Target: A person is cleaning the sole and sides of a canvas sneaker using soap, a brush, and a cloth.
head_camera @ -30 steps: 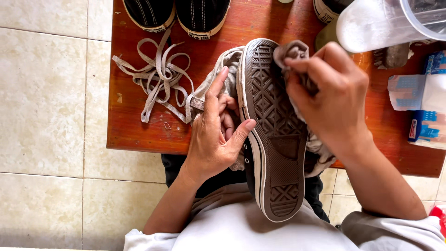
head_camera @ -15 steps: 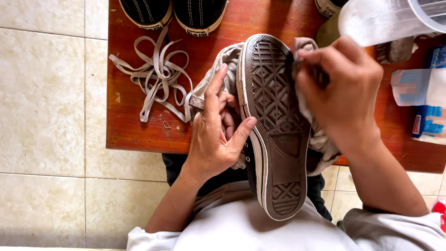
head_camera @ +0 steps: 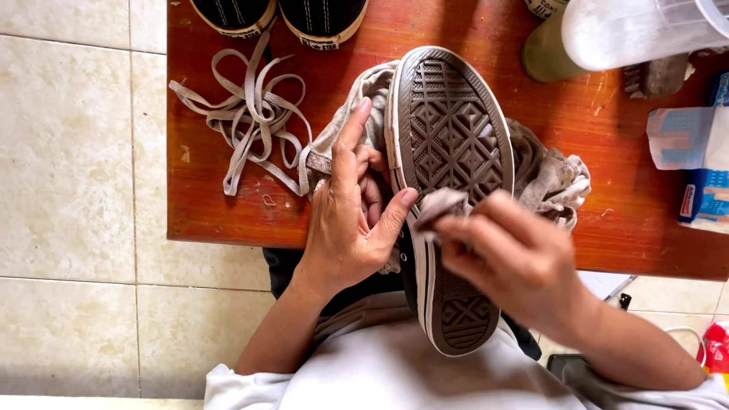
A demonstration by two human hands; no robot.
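Observation:
A black sneaker [head_camera: 448, 144] is held sole up over the front edge of a red-brown wooden table [head_camera: 592, 228]; its brown rubber sole has a diamond tread and a pale rim. My left hand [head_camera: 351, 220] grips the shoe's left side, thumb against the sole's edge. My right hand [head_camera: 509, 262] pinches a bunched part of a dirty grey cloth [head_camera: 550, 178] against the middle of the sole. The rest of the cloth lies under and around the shoe.
Loose beige laces [head_camera: 247, 121] lie on the table's left part. Two black shoes [head_camera: 296, 15] stand at the far edge. A clear plastic jug [head_camera: 638, 30], an olive bottle [head_camera: 543, 53], a brush [head_camera: 657, 76] and blue-white packets [head_camera: 695, 163] occupy the right. Pale floor tiles lie to the left.
My right hand has slid with the cloth from the toe end of the sole down to its middle. The left hand keeps its grip on the shoe.

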